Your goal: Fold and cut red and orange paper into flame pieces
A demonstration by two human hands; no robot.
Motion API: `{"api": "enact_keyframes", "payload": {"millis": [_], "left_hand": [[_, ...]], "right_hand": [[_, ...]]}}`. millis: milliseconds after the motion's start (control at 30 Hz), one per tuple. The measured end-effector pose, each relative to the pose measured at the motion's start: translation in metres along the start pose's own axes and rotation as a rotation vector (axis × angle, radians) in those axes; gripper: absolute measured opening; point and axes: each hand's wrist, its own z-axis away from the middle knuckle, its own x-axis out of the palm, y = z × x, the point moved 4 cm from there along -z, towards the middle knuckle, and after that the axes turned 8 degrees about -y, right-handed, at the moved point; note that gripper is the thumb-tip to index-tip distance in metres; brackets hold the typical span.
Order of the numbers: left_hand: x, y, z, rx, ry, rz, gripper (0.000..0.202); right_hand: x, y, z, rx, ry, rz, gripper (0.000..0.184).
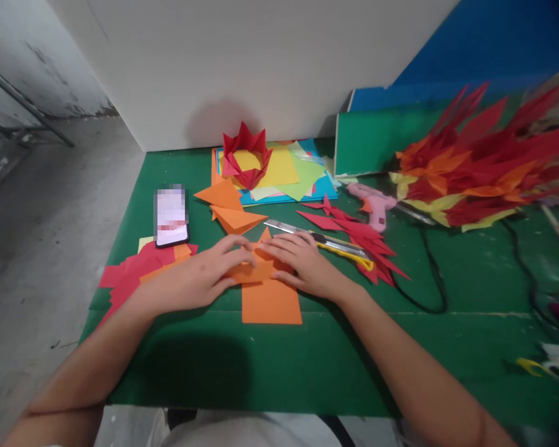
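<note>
A folded piece of orange paper (256, 272) lies in front of me, with its pointed tip toward the back. Under its near side sits a flat orange sheet (271, 304). My left hand (226, 268) has curled fingers on the folded piece's left part, the thumb at its lower edge. Stretched across its right part are the fingers of my right hand (298, 261). A utility knife (340, 243) with its blade out lies just behind my right hand. Folded orange pieces (237, 218) rest behind my left hand.
Red paper pieces (133, 273) and a phone (171, 214) lie left. Behind stands a red folded ring (246, 158) on coloured sheets (286, 164). Rightward are red pointed pieces (372, 239), a pink glue gun (375, 202), a black cord (440, 279) and a flame-like paper piece (484, 167).
</note>
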Motion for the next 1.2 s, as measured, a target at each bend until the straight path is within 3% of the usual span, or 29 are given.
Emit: {"api": "enact_keyframes", "payload": {"millis": [133, 267, 467, 600, 800, 900, 1033, 1133, 1200], "left_hand": [[-0.006, -0.021, 0.036, -0.140, -0.062, -0.165, 0.029], [-0.007, -0.028, 0.048, -0.234, 0.074, -0.316, 0.016], [0.020, -0.008, 0.004, -0.193, 0.108, -0.142, 0.032], [0.041, -0.008, -0.028, -0.134, 0.152, -0.107, 0.051], [0.051, -0.011, -0.042, -0.071, 0.251, -0.009, 0.065], [0.049, -0.009, -0.040, -0.018, 0.325, 0.071, 0.054], [0.040, -0.004, -0.037, 0.096, 0.428, 0.090, 0.016], [0.028, -0.003, -0.036, 0.171, 0.518, -0.034, 0.015], [0.018, -0.006, -0.033, 0.175, 0.637, -0.156, 0.015]], "right_hand": [[-0.002, 0.002, 0.001, 0.023, 0.012, -0.017, 0.044], [0.002, 0.006, 0.000, -0.057, 0.075, -0.057, 0.036], [0.004, 0.001, -0.001, -0.207, 0.207, -0.147, 0.020], [0.002, -0.004, 0.000, -0.230, 0.251, -0.164, 0.017], [0.001, -0.009, 0.002, -0.245, 0.300, -0.020, 0.020], [-0.006, -0.014, 0.009, -0.269, 0.429, 0.090, 0.015], [-0.014, -0.017, 0.018, -0.267, 0.572, 0.149, 0.010], [-0.018, -0.014, 0.020, -0.230, 0.654, 0.115, 0.023], [-0.019, -0.007, 0.018, -0.145, 0.667, 0.062, 0.035]]}}
